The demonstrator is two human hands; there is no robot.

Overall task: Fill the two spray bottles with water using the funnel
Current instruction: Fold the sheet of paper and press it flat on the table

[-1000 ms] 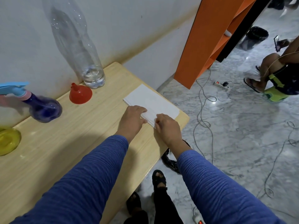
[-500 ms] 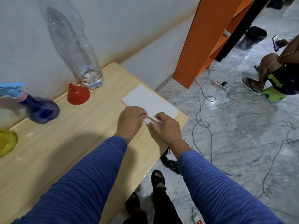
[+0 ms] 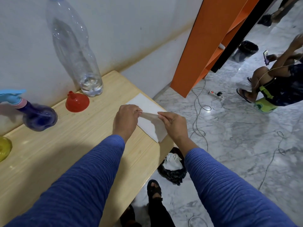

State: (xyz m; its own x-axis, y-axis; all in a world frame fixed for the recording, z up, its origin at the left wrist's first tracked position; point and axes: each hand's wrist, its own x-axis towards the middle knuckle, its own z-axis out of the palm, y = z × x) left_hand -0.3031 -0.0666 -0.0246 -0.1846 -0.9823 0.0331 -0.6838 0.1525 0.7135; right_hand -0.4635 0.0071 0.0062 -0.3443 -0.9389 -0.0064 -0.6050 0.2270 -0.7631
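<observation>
The yellow bottle (image 3: 4, 149) is cut off by the left edge.

Inspection finding: no legible text, label, brand, number or sign on any surface. The tall clear plastic bottle (image 3: 77, 51) carries no label. Left of that bottle, the red plastic funnel (image 3: 77, 102) and the purple spray bottle with blue trigger (image 3: 35, 114) show no markings; the latter is blurred.

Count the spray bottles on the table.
2: the purple spray bottle stands by the wall left of the red funnel; the yellow spray bottle is cut off at the frame's left edge.
</observation>
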